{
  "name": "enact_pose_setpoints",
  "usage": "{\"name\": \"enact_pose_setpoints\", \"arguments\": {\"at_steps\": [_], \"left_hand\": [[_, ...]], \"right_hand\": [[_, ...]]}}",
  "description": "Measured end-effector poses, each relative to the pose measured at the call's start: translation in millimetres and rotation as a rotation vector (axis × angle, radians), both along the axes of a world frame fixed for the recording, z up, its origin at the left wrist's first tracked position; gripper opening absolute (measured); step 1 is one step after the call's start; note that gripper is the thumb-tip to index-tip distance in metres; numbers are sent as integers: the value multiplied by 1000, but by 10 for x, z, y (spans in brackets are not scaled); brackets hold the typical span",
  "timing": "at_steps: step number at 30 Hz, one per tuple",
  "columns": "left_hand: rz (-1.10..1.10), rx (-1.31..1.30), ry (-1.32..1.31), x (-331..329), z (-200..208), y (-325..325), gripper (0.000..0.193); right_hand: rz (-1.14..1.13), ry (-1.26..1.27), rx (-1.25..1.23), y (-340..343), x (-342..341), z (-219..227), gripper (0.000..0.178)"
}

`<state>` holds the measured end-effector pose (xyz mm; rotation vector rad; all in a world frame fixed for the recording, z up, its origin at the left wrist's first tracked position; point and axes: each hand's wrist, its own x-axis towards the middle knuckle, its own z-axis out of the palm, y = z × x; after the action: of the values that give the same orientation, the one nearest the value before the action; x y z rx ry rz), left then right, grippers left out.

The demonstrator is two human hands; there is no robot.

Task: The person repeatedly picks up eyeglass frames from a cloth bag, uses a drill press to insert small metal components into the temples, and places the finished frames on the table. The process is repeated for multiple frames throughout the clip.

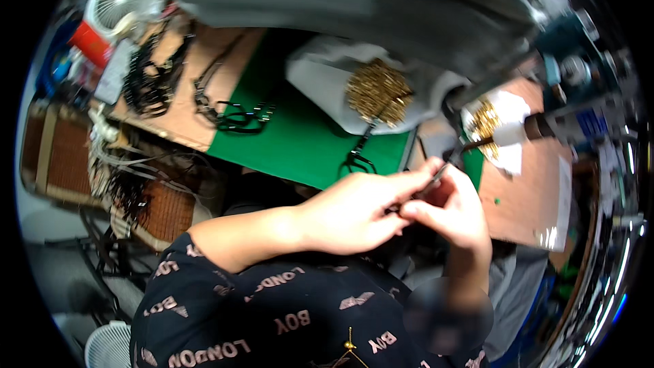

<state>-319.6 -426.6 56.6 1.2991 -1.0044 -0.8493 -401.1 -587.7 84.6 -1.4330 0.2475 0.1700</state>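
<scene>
Strip of dark, strap-like material [441,172] is being held on a slant between the two hands, its upper end lying near the dark rod [482,142] that is being carried by the white collar [511,134] of a bench machine [579,123]; whether rod and strip are touching cannot be told through the blur; by the left hand [347,215] the strip is being pinched, the fingertips together on it; by the right hand [455,212] it is being clamped from the other side, the fingers curled and the thumb folded inward; judging by this pose, good handling is calling for the strip to be drawn flat and taut between the grips, since the end could be wandering if slack or twist were let in; fingertips are best being placed back from the rod, in case pressure or movement is being made there; a clear line of sight to the upper end is also being advised; on pale cloth [313,68], gold-coloured metal pieces [378,88] are being supported in a heap; on the green mat [293,160], black straps [238,119] are lying apart, where snagging is being avoided.
</scene>
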Motion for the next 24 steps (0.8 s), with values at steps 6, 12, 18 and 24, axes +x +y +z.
{"name": "enact_pose_setpoints", "arguments": {"at_steps": [6, 12, 18, 24], "left_hand": [[-51, -44, 529, 60, 136, -171, 38], [-47, -151, 610, 60, 217, -363, 38], [-25, -173, 613, 42, 197, -444, 40], [-18, -198, 659, 39, 210, -464, 42]], "right_hand": [[15, -105, 289, -190, -71, -209, 21], [-156, -417, 53, -195, -295, -255, 40], [-179, -446, -43, -188, -344, -153, 30], [-274, -491, -53, -194, -375, -309, 6]]}}
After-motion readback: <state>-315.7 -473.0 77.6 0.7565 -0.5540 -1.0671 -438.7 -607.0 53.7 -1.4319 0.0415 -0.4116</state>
